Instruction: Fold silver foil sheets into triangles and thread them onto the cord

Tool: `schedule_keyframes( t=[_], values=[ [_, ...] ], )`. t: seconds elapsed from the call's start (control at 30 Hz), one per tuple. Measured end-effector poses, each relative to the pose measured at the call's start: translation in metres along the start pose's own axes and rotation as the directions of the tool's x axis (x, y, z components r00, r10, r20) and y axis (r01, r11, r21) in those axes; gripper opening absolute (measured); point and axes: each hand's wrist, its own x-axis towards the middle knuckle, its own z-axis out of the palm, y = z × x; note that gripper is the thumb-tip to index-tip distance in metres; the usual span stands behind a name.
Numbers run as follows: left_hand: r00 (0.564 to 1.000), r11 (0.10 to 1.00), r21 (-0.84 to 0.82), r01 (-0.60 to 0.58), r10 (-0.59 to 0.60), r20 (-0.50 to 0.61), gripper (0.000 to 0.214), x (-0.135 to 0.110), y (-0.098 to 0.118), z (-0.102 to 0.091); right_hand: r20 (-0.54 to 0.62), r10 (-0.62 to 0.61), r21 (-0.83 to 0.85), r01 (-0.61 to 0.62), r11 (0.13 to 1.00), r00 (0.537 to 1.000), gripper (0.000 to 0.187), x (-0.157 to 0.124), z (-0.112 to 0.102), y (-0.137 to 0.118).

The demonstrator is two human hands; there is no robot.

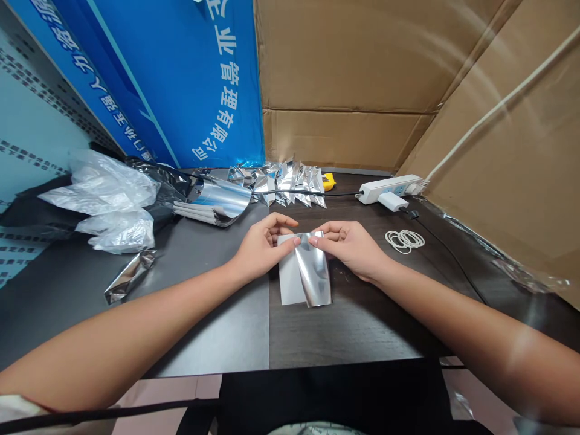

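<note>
Between my two hands, above the front middle of the table, is a silver foil sheet (315, 272) with a pale grey underside, folded partly over itself. My left hand (267, 241) pinches its upper edge with the thumb on top. Close beside it, my right hand (342, 244) pinches the same edge, thumb also on top and fingers curled behind. The fingertips under the sheet are partly hidden. Farther left lies a stack of similar foil sheets (212, 202) with curling edges. Several folded silver foil pieces (290, 181) stand in a row at the back.
A yellow tape measure (328, 181) lies behind. On the right are a white power strip (392, 187), its black cable, and several white rubber bands (405, 241). At left are crumpled clear plastic bags (113, 199) and a rolled foil piece (130, 276). Cardboard walls (348, 78) enclose the back and right.
</note>
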Motion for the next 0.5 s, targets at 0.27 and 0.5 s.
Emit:
schedule_keyframes(
  t=[0.27,0.5],
  values=[
    [1.0,1.0,0.019,0.004,-0.004,-0.008,0.037,-0.0007,0.0023,0.001,-0.013,-0.031,-0.059,0.03,0.998,0.999,0.041,0.0,-0.0012,0.0019],
    [1.0,0.999,0.036,0.002,-0.002,-0.008,0.037,-0.0005,0.002,0.0006,-0.019,-0.051,-0.099,0.049,0.994,0.999,0.043,-0.0002,-0.0016,0.0014]
  ],
)
